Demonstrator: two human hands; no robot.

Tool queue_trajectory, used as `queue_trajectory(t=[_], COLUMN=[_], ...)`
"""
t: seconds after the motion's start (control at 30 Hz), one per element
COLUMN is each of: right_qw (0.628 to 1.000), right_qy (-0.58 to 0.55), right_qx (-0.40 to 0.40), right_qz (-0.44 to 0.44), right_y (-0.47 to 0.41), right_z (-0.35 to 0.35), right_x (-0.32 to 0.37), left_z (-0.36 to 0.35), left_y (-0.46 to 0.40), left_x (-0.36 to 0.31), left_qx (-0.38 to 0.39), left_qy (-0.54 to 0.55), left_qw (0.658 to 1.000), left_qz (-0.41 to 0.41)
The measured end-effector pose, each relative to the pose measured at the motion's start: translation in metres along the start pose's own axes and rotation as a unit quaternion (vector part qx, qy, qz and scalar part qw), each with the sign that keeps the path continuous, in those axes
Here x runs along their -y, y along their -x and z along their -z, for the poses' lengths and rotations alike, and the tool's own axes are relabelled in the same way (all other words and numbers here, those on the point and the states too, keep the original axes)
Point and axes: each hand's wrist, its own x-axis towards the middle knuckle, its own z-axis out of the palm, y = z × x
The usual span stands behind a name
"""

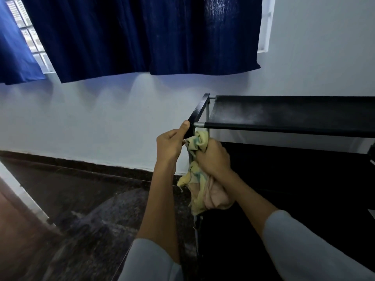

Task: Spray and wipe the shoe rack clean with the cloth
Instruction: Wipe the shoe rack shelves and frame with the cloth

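Dark blue curtain (142, 35) over window (30, 37), pale wall (101, 118), dark floor (91, 220)

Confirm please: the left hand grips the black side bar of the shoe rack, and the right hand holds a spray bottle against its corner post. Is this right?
Not quite. The head view shows the right hand gripping a bunched yellow cloth, not a spray bottle, against the corner post. The left hand does grip the black side bar of the shoe rack.

shoe rack (284, 114): black, upright | cloth (197, 185): yellow-pink, bunched against rack's corner post
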Motion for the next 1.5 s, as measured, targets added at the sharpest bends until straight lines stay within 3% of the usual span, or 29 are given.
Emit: queue_trajectory(t=[0.1, 0.27, 0.43, 0.57, 0.67, 0.77, 0.87, 1.1, 1.23, 1.37, 1.5], right_qw=[0.999, 0.964, 0.914, 0.882, 0.917, 0.933, 0.942, 0.973, 0.959, 0.935, 0.903], right_qy=[0.032, 0.203, 0.291, 0.324, 0.273, 0.26, 0.244, 0.124, 0.132, 0.249, 0.27], right_qx=[0.006, 0.086, 0.178, 0.256, 0.229, 0.172, 0.124, -0.001, -0.042, 0.007, 0.062], right_qz=[0.033, 0.147, 0.221, 0.225, 0.177, 0.179, 0.193, 0.195, 0.245, 0.252, 0.329], right_y=[0.016, 0.039, 0.039, 0.046, 0.054, 0.066, 0.077, 0.093, 0.075, 0.069, 0.083], right_z=[-0.019, -0.042, -0.009, 0.032, 0.054, 0.057, 0.041, -0.018, -0.057, -0.096, -0.121], right_x=[-0.025, -0.071, -0.072, -0.072, -0.071, -0.069, -0.073, -0.086, -0.083, -0.108, -0.144], left_z=[-0.002, -0.003, 0.003, 0.02, 0.033, 0.042, 0.048, 0.053, 0.046, 0.035, 0.035], left_y=[0.001, 0.006, 0.014, 0.023, 0.035, 0.053, 0.061, 0.05, 0.031, 0.023, 0.019], left_x=[-0.001, -0.005, -0.01, -0.018, -0.017, 0.002, 0.033, 0.11, 0.12, 0.133, 0.14], left_qx=[-0.015, -0.035, -0.013, -0.048, -0.055, 0.002, 0.063, 0.109, 0.086, 0.102, 0.114], left_qy=[0.003, -0.021, -0.047, -0.05, -0.069, -0.137, -0.224, -0.346, -0.279, -0.155, -0.083], left_qw=[1.0, 0.999, 0.999, 0.996, 0.994, 0.989, 0.972, 0.932, 0.956, 0.979, 0.984], left_qz=[0.006, 0.021, -0.022, -0.061, -0.067, -0.054, -0.041, -0.01, 0.007, 0.081, 0.104])
